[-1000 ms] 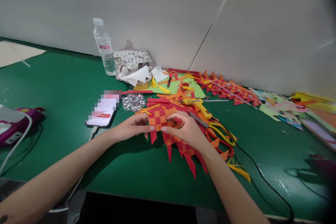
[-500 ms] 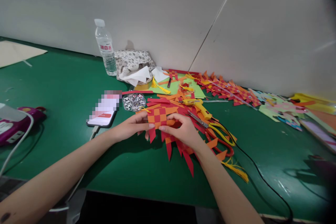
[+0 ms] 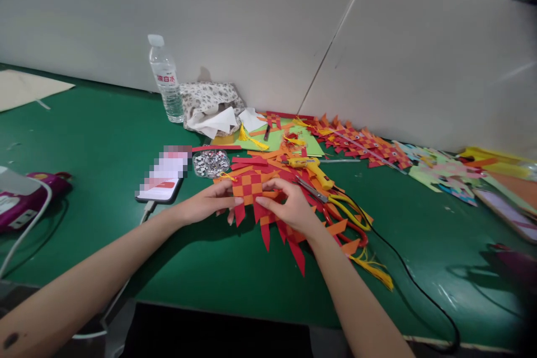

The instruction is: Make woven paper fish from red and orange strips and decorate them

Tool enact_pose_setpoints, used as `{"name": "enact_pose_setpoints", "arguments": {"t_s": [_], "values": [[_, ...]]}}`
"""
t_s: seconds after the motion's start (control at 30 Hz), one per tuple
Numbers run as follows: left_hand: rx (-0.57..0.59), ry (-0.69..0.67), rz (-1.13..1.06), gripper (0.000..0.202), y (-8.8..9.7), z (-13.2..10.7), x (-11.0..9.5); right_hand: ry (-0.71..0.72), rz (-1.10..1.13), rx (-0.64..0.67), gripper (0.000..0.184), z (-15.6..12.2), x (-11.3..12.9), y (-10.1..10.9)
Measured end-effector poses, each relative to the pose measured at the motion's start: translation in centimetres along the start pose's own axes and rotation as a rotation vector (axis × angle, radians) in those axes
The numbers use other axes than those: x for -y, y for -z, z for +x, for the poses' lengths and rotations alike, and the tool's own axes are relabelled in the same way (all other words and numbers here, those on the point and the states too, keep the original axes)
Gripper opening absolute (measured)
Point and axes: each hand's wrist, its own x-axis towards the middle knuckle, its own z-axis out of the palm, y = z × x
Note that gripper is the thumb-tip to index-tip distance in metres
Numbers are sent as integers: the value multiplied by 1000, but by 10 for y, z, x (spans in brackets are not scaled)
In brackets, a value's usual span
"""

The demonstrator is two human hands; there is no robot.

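Observation:
Between my hands is a woven paper fish [image 3: 248, 185] in red and orange checks, with pointed strip ends and a yellow cord at its upper left. My left hand [image 3: 213, 201] pinches its left side, thumb in front and fingers behind. On the right side, my right hand [image 3: 282, 201] grips it the same way, some fingers hidden by the paper. Beneath and beyond lie more red and orange paper strips [image 3: 297, 254]. Scissors with yellow handles [image 3: 348, 210], a red-handled pair [image 3: 356, 232] and a yellow glue gun [image 3: 316, 170] rest right of my right hand.
A phone [image 3: 163, 176] on a cable and a tray of googly eyes [image 3: 211, 162] lie left of the papers. Behind stand a water bottle [image 3: 166, 81] and a tissue pouch [image 3: 210, 103]. Finished woven fish [image 3: 361, 142] line the wall. A black cord [image 3: 413, 271] crosses the right side.
The whole view has shifted slightly, so things appear a little further left. Both hands keep their hold on the woven fish, with barely any movement of the fingers.

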Motion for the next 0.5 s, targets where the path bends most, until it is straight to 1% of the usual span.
{"name": "enact_pose_setpoints", "arguments": {"t_s": [0.03, 0.1, 0.17, 0.2, 0.3, 0.33, 0.4, 0.5], "values": [[4, -13, -4, 22, 0, 0, 0, 9, 45, 26, 19, -1, -2, 3], [6, -41, -15, 22, 1, 0, 1, 27, 129, 94, 25, -2, -4, 9], [8, -58, -23, 23, 1, 0, 2, 28, 181, 139, 29, -3, -5, 11], [12, -60, -23, 24, 1, 0, 2, 16, 188, 130, 30, -3, -4, 10], [36, -50, -17, 24, 0, 0, 3, -64, 146, 20, 32, -1, -2, 3], [44, -42, -14, 23, -1, 0, 3, -88, 141, 1, 35, 0, -2, 1], [57, -27, -10, 21, -2, -1, 3, -119, 179, 21, 39, 0, -3, 0], [60, -10, 6, 20, -2, -1, 4, -122, 257, 112, 49, -1, -8, 6]]}}
